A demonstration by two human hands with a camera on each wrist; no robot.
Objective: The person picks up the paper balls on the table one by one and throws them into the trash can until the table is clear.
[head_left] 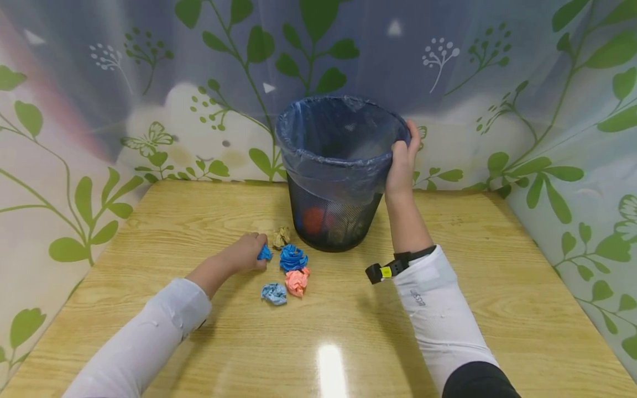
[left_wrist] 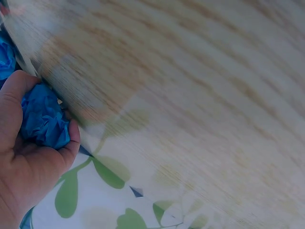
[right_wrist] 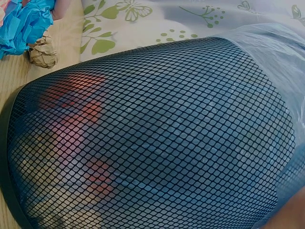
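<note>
My left hand (head_left: 247,253) grips a crumpled blue paper ball (left_wrist: 45,117) low over the table, with thumb and fingertips curled about it. Just right of it lie several other paper balls: a tan one (head_left: 281,237), a brighter blue one (head_left: 293,258), a salmon-pink one (head_left: 297,281) and a pale blue one (head_left: 273,293). A black mesh wastebasket (right_wrist: 167,133) with a thin plastic liner (head_left: 333,174) folded over its rim stands at the back. On its right side, my right hand (head_left: 401,166) holds the rim. Red and other coloured shapes show blurred through the mesh near the bottom.
The wood-grain table (head_left: 448,331) reaches back to a leaf-patterned curtain (head_left: 199,110), which also hangs along both sides. The wastebasket stands close to the back curtain. A black strap with a yellow tag (head_left: 386,271) sits on the right wrist.
</note>
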